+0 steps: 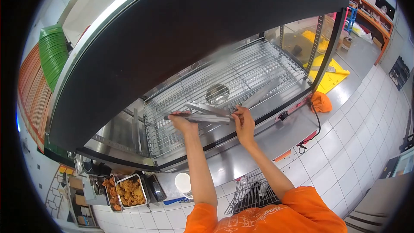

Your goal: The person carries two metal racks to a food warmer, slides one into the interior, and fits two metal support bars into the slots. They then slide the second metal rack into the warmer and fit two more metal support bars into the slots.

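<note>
Inside the glass-sided display cabinet, both of my hands are over its wire shelf (pixel 168 133). My left hand (pixel 183 122) is closed around one end of a long flat metal strip (pixel 211 119). The far end of that strip reaches my right hand (pixel 244 125), whose fingers pinch the metal there. A second metal strip (pixel 202 108) slants just behind the first and meets it near my right fingers, forming a narrow V. Behind the strips, a round metal bowl (pixel 217 93) shows at the shelf.
The cabinet's dark top panel (pixel 172 30) overhangs my hands. Trays of fried food (pixel 131 190) stand at lower left, near a white round container (pixel 183 182). A loose wire rack (pixel 252 192) is by my body. A yellow tray (pixel 338 75) and orange cloth (pixel 321 102) lie right.
</note>
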Demonstrator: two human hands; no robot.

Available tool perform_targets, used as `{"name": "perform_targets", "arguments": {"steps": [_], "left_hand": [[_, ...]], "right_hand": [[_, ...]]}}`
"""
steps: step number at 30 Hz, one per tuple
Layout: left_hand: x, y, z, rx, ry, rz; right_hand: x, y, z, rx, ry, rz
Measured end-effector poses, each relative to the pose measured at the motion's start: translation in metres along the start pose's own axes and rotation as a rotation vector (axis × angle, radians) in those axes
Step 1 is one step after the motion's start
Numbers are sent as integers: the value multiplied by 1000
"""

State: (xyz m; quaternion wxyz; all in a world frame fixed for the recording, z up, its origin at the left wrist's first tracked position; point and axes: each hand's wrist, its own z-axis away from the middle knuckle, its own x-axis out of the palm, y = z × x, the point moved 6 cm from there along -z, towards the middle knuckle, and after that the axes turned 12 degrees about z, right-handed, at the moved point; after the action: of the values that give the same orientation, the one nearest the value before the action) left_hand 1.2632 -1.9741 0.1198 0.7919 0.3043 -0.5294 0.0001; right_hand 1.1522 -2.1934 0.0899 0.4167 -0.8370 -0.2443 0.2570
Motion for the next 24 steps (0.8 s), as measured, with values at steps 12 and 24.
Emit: {"name": "perform_targets", "arguments": {"steps": [12, 24], "left_hand": [[46, -145, 80, -384, -379, -419], [155, -329, 154, -590, -861, -735]], "right_hand": [[-65, 15, -55, 504, 81, -767], [-227, 102, 20, 507, 498, -3]]}}
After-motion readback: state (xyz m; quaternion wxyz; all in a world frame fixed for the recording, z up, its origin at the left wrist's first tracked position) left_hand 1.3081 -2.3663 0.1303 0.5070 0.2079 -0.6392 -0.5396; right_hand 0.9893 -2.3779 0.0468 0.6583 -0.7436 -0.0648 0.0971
